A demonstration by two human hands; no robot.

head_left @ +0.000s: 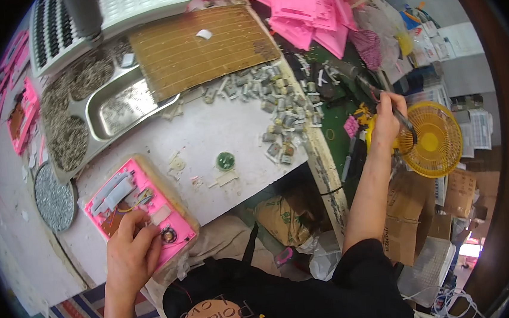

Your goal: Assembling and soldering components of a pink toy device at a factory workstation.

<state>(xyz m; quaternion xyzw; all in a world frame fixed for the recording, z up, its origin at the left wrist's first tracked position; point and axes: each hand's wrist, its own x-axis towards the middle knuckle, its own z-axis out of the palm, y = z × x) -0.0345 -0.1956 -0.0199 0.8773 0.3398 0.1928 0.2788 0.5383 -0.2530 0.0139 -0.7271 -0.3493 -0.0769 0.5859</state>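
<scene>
A pink plastic housing [180, 241] lies on a padded block at the table's near left edge. Inside it are wires, a grey plastic part [113, 191] and a small round speaker-like part [169, 235]. My left hand [131, 249] rests over the housing with its fingertips pinched together near the middle; whatever they hold is hidden. Out to the right, my right hand [386, 118] is closed around a dark, slim hand tool [406, 124], which I cannot identify exactly. That tool's lower end reaches over the edge of a yellow plastic basket [457, 137].
Small grey motors [287, 120] lie heaped at the table's right side. Behind stand a metal tray [93, 121] with screws and a brown board [198, 50]. Pink panels [296, 6] pile up at the back. A round dish [54, 198] sits left, cardboard boxes [408, 212] right.
</scene>
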